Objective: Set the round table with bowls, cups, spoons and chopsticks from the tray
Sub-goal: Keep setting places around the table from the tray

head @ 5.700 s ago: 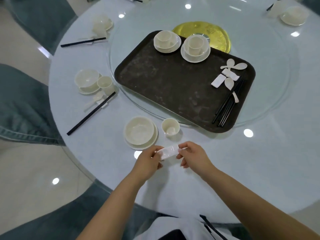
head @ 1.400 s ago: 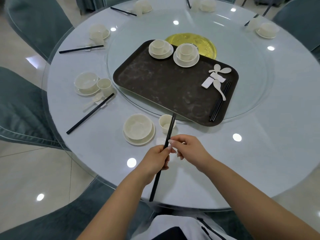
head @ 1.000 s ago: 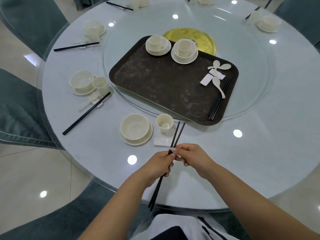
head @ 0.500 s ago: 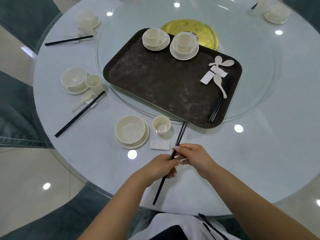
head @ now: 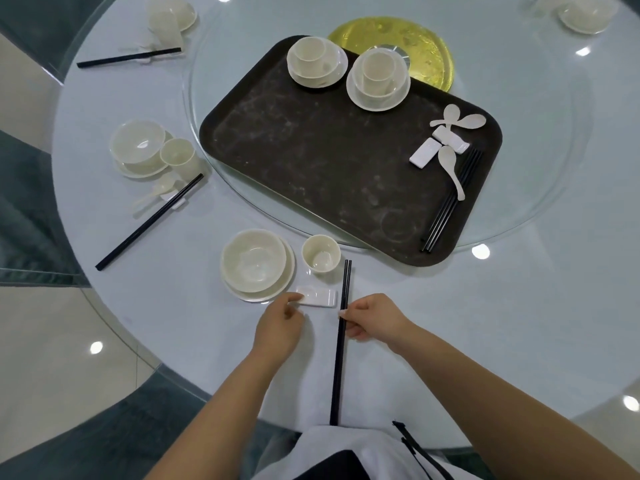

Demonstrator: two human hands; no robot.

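Chopsticks (head: 341, 337) now lie as a closed pair at the table's near edge, tips just right of the cup (head: 321, 253); half a second ago both hands held them up off the glass. The right hand (head: 375, 320) pinches them at mid-length, fingers curled onto them. The left hand (head: 278, 327) has let go and touches the left end of the rest (head: 317, 296), fingers loosely bent; whether it grips I cannot tell. Rest and chopsticks sit just beside each other, below the bowl (head: 255, 263). This setting probably lacks only a spoon. The tray (head: 311, 161) holds more spoons (head: 450, 169), two stacked sets (head: 377, 81) and chopsticks at its right edge.
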